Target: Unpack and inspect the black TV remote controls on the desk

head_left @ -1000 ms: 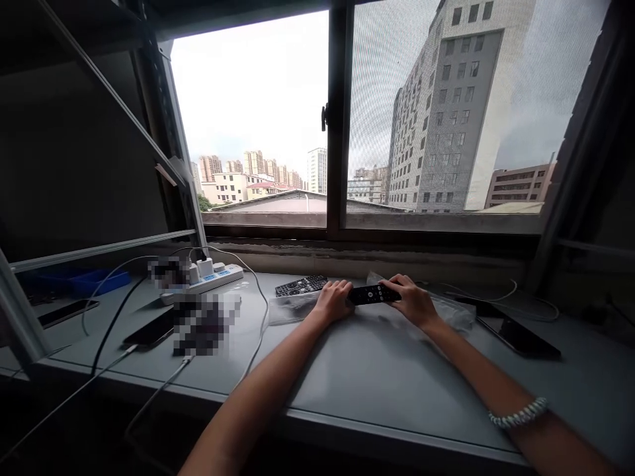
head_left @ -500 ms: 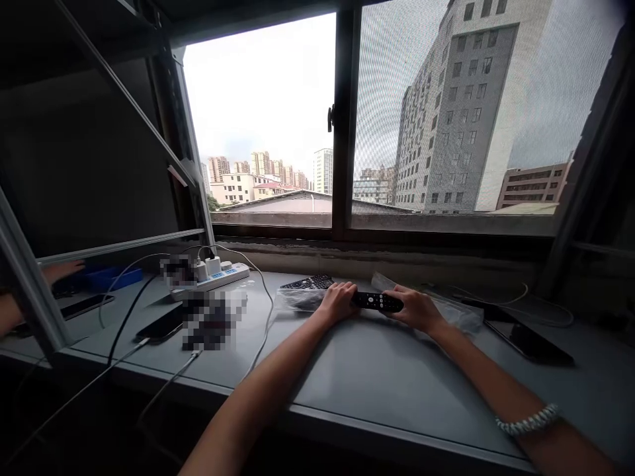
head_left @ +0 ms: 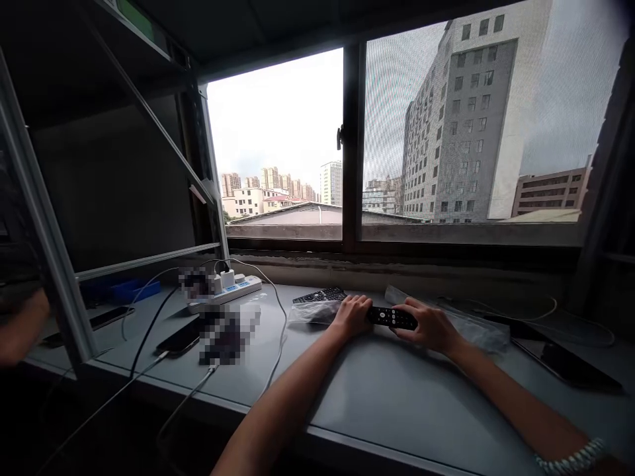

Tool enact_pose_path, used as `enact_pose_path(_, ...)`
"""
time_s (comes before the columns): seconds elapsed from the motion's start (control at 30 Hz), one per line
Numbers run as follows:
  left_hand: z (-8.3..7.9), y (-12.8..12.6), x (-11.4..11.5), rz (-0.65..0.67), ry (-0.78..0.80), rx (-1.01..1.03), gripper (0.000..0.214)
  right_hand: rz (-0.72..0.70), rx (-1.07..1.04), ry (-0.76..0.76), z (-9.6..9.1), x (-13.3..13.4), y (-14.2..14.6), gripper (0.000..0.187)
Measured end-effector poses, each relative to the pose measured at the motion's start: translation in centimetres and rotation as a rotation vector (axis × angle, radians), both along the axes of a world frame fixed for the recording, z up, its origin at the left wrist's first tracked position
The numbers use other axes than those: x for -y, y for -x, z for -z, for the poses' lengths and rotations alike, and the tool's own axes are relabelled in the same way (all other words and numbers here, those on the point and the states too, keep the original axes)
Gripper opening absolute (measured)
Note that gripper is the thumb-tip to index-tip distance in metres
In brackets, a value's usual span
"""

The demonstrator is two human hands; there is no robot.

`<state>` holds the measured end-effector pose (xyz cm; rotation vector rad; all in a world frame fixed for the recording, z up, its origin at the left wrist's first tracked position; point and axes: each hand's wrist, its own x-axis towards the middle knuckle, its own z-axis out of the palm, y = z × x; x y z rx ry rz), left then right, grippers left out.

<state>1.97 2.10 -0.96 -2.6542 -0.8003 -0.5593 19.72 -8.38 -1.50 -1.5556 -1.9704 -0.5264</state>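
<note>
A black remote control (head_left: 391, 318) with rows of buttons lies crosswise between my hands, its button side facing me. My left hand (head_left: 352, 315) is closed around its left end, fingers curled over the far side. On the other end, my right hand (head_left: 428, 325) grips with thumb and fingers. Just behind my left hand are more black remote controls (head_left: 317, 295), with a clear plastic bag (head_left: 311, 313) in front of them. Another crumpled clear bag (head_left: 483, 332) lies behind my right forearm. My palms hide both ends of the held remote.
A white power strip (head_left: 238, 289) with plugged-in chargers stands back left. Phones lie on the grey table, one (head_left: 181, 336) at left, another (head_left: 565, 363) at right. A white cable (head_left: 284, 330) runs left of my arm. Beyond the metal shelf post (head_left: 54, 238) is another person's hand (head_left: 24, 327).
The camera view has shifted, so the scene sits lower and further right. Both hands keep their hold on the remote control. At far left, the other person's hand has changed position.
</note>
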Motion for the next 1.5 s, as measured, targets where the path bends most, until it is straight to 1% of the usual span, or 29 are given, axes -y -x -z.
enact_pose_path(0.2, -0.2, -0.1, 0.3, 0.03, -0.035, -0.035, 0.017, -0.027, 0.016, -0.014, 0.2, -0.4, 0.2, 0.035)
enact_pose_path(0.33, -0.5, -0.4, 1.0, 0.063, -0.054, -0.05, 0.017, -0.037, 0.026, 0.003, -0.2, -0.4, 0.7, 0.034)
enact_pose_path(0.47, -0.8, -0.7, 1.4, 0.08, -0.048, -0.076, 0.021, -0.042, -0.02, 0.056, -0.6, -0.3, 1.3, 0.036)
enact_pose_path(0.6, -0.7, -0.8, 1.1, 0.079, -0.039, -0.061, 0.023, -0.03, -0.085, 0.134, -0.7, -0.6, 1.4, 0.04)
enact_pose_path(0.7, -0.4, -0.8, 0.7, 0.058, -0.024, -0.038, 0.026, -0.028, -0.121, 0.181, -0.6, -0.8, 1.3, 0.042)
enact_pose_path(0.87, -0.2, -0.8, 0.6, -0.059, 0.029, 0.041, 0.031, -0.018, -0.14, 0.204, -0.6, -0.9, 1.3, 0.039)
enact_pose_path(1.03, -0.2, -0.9, 0.7, -0.095, 0.076, 0.031, 0.035, -0.019, -0.106, 0.199, -0.6, -0.8, 1.3, 0.04)
enact_pose_path(1.13, -0.2, -0.9, 0.7, -0.084, 0.089, 0.025, 0.036, 0.003, -0.065, 0.216, -0.6, -0.7, 1.4, 0.046)
enact_pose_path(1.3, -0.4, -0.8, 1.0, -0.056, 0.065, 0.025, 0.036, 0.024, 0.016, 0.277, -0.6, -0.5, 1.5, 0.055)
enact_pose_path(1.5, -0.4, -0.9, 1.2, -0.05, 0.087, 0.082, 0.037, 0.003, 0.072, 0.305, -0.5, -0.3, 1.4, 0.053)
